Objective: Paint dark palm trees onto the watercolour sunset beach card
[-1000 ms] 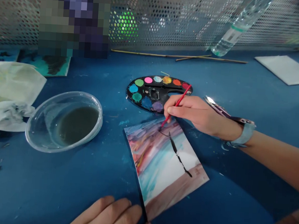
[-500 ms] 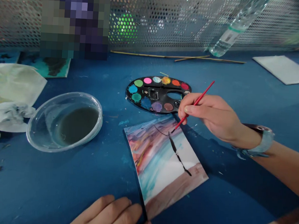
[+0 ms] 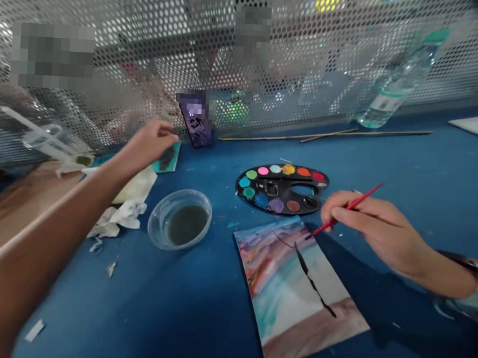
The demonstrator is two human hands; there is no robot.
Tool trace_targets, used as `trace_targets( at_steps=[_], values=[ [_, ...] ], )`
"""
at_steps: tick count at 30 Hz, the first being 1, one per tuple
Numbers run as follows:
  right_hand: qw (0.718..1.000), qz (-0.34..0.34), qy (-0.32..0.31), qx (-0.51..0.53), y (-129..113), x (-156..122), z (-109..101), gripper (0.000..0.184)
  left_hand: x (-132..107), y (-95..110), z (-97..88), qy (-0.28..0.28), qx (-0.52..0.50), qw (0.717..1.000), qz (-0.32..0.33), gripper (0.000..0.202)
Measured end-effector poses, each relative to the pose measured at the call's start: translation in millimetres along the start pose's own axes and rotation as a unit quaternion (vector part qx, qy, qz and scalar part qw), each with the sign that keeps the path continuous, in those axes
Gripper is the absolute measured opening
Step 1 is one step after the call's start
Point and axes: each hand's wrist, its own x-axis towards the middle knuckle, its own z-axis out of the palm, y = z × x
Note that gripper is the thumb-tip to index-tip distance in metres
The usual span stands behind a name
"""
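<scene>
Red paintbrush [image 3: 320, 230], light and slender, pinched mid-handle in closed right hand [image 3: 369, 225], tip just above painted paper [image 3: 292, 295] on blue table [image 3: 174, 304]; left hand [image 3: 150, 144] open, empty, extended toward perforated metal screen [image 3: 143, 22].

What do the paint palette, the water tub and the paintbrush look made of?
The palette looks like glossy black moulded plastic, with moulded wells. The tub seems thin clear plastic, see-through. The brush handle is glossy red, perhaps lacquered wood; plastic is possible too.
</scene>
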Motion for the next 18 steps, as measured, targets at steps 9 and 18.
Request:
trace_targets(
  at_steps=[9, 18],
  values=[
    [0.999, -0.003, -0.006, -0.041, 10, -17, 5, 0.031, 103, -22, 123.6, 0.104, -0.075, 0.987, -0.096, 0.05],
    [0.998, -0.007, -0.021, -0.051, 4, -18, 14, 0.039, 133, -24, 136.0, 0.111, -0.114, 0.983, -0.094, 0.052]
  ],
)
